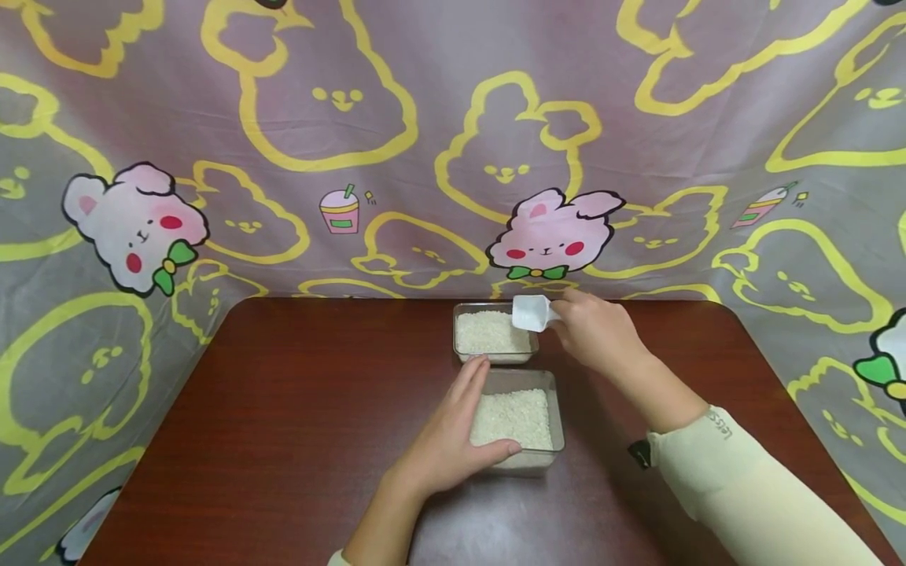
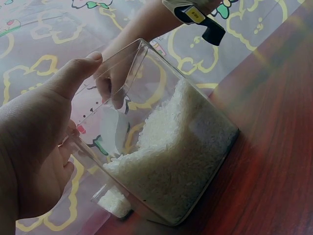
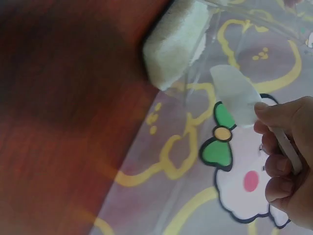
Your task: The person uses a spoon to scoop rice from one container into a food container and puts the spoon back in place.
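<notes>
My two hands work over a dark reddish-brown bench [image 1: 297,424], where two clear rectangular containers of white rice stand one behind the other. My left hand [image 1: 449,436] grips the near container [image 1: 527,461] by its left side, the thumb at the near rim and the fingers reaching toward the far left corner. The rice inside it [image 1: 513,417] lies unevenly, banked higher against one wall in the left wrist view. Just behind, the far container [image 1: 499,358] looks smaller and holds its own bed of rice [image 1: 488,333].

My right hand [image 1: 594,326] grasps a white scoop [image 1: 529,313] by its handle, with the fingers curled round it. The scoop's cup is raised above the right side of the far container; I cannot tell whether any grains are in it. A pale sleeve [image 1: 736,479] covers my right forearm, with a black piece [image 2: 214,32] bearing a yellow label at the wrist.

Behind the bench hangs a greyish-pink cloth [image 1: 453,47] printed with yellow outlines and white rabbit faces with green bows.
</notes>
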`<control>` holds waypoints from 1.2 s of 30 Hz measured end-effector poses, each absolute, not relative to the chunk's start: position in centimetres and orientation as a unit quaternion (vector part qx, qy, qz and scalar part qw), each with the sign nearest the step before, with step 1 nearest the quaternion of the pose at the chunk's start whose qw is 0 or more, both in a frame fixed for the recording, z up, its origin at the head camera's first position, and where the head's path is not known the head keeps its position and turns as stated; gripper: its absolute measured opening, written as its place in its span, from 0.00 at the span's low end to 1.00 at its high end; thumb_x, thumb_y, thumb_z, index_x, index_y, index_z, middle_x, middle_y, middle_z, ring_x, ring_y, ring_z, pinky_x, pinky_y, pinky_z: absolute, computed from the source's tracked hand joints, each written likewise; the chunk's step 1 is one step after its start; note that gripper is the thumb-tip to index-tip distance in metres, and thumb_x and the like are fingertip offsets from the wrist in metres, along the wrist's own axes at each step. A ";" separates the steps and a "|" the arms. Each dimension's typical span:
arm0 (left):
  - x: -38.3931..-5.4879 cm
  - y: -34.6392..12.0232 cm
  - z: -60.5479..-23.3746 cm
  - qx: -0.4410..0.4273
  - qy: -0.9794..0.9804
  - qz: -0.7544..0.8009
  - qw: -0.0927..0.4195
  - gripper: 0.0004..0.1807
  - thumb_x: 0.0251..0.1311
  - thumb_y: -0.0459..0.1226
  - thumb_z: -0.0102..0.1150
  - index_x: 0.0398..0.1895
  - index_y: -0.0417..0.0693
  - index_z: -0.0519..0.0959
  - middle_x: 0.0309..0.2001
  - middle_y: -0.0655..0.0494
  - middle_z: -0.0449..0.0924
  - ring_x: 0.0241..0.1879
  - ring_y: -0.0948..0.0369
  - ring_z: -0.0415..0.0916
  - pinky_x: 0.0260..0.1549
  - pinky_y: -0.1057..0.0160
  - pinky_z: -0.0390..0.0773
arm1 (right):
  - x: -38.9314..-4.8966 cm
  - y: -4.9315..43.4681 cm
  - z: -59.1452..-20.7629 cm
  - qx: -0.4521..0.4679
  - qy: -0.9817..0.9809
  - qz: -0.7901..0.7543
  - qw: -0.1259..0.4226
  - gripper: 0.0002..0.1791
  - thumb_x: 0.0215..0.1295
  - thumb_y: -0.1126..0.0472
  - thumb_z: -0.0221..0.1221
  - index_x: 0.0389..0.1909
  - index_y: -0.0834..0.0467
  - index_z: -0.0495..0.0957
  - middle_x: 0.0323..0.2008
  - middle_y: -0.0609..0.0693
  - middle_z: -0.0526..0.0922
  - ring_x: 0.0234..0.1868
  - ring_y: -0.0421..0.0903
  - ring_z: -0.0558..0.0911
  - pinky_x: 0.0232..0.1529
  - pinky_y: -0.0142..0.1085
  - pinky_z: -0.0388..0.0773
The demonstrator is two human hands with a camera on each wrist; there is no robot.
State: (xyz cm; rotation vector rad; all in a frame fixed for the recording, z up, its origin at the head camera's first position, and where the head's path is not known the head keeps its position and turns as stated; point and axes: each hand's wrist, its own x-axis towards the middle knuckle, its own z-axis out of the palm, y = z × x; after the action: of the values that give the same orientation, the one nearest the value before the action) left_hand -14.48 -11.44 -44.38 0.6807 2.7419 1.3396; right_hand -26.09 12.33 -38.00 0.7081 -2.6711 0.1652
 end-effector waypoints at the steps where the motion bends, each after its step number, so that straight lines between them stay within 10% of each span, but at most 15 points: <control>1: -14.5 -11.4 -44.4 0.217 0.876 0.430 0.007 0.59 0.52 0.57 0.69 0.80 0.59 0.41 0.78 0.71 0.36 0.77 0.62 0.42 0.72 0.47 0.57 | -26.2 12.5 -38.2 0.242 -0.952 0.071 0.173 0.08 0.58 0.61 0.66 0.38 0.59 0.85 0.31 0.54 0.80 0.32 0.56 0.81 0.24 0.52 0.77; 18: -14.5 -11.4 -44.3 0.214 0.875 0.434 0.016 0.59 0.53 0.57 0.68 0.80 0.60 0.40 0.78 0.73 0.35 0.77 0.62 0.42 0.71 0.46 0.57 | -26.4 14.9 -40.8 0.156 -0.928 0.335 0.044 0.16 0.66 0.59 0.62 0.48 0.66 0.83 0.44 0.62 0.86 0.44 0.56 0.83 0.47 0.54 0.80; 36: -14.7 -11.4 -44.2 0.213 0.873 0.439 0.015 0.59 0.52 0.56 0.69 0.80 0.56 0.42 0.78 0.74 0.35 0.77 0.63 0.43 0.71 0.47 0.57 | -18.7 16.3 -34.5 0.303 -0.916 0.254 0.073 0.12 0.58 0.59 0.69 0.44 0.52 0.85 0.30 0.38 0.79 0.30 0.36 0.74 0.30 0.30 0.74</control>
State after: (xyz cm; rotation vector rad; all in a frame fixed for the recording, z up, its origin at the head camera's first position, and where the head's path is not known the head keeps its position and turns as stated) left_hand -14.72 -11.37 -44.21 0.6629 2.7158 1.3647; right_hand -18.70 16.27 -34.52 0.9086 -2.7501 0.7636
